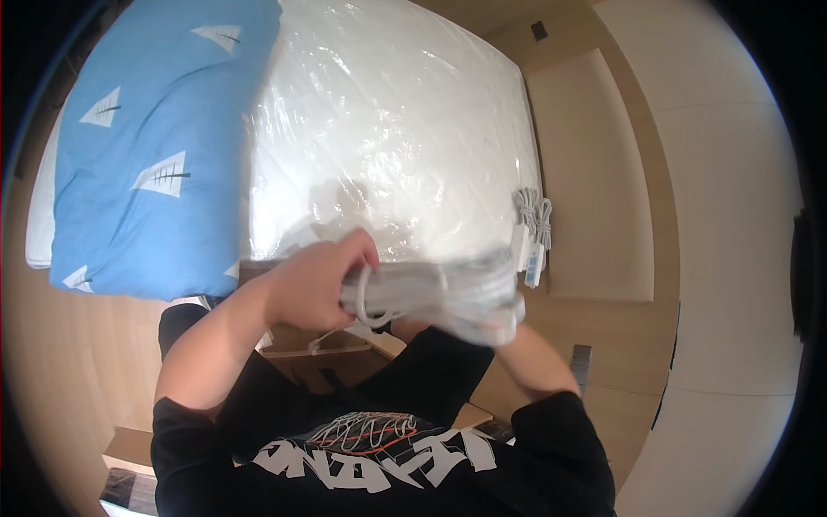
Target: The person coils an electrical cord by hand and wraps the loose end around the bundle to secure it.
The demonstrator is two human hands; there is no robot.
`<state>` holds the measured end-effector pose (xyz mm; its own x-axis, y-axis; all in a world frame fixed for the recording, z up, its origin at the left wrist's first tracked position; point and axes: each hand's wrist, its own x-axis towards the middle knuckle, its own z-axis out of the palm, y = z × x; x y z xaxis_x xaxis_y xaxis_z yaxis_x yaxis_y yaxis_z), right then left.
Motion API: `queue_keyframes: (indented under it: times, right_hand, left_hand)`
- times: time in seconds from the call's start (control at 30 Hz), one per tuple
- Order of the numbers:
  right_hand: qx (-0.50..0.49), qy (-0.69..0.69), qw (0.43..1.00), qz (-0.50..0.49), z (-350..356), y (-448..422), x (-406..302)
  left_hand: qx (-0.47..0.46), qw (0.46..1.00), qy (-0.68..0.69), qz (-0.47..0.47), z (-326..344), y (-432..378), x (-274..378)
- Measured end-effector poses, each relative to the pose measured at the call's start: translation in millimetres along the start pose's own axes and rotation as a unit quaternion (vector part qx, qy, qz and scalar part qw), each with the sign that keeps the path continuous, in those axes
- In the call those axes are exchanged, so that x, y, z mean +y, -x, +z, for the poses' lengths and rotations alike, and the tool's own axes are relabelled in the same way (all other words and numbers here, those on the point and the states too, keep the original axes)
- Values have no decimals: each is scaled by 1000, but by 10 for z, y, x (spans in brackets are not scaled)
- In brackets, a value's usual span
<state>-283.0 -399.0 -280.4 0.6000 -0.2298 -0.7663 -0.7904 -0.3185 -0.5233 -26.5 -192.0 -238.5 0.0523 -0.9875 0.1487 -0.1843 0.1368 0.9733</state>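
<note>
My left hand (316,284) grips the left end of a bundled white cable (446,294), which is blurred. A loop of the cable hangs down beside the fingers. The bundle stretches across in front of my body, above my knees. My right hand (505,337) is at its right end, mostly behind the coils, so its fingers are hidden. Two white power strips (533,262) with tied grey cords (526,207) lie at the right edge of the mattress, just beyond the bundle.
A mattress (394,110) in clear plastic film lies ahead. A folded blue quilt (148,129) with white tree prints covers its left side. Between my legs stands an open cardboard box (323,371) with a white cord (329,336) at its edge. A wooden panel (594,194) runs along the right.
</note>
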Motion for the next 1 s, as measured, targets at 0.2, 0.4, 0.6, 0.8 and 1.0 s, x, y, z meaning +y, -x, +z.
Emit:
queue_keyframes:
  times: [0.2,0.4,0.6,0.8,1.0]
  right_hand:
    - [-29,398,911,-106,-533,-91,-1521]
    - [-112,347,924,-113,57,572,-1370]
    - [-61,-145,984,-81,441,665,-955]
    - [-46,92,992,-76,355,88,-206]
    - [10,380,902,-205,-598,-283,-639]
  left_hand:
    - [-264,950,-146,-83,404,79,-79]
    - [-129,946,-219,-202,409,-170,-413]
    - [-16,964,-186,-188,98,-235,-328]
    - [43,987,-100,-121,-60,-77,-177]
    - [-186,977,-84,57,223,18,-57]
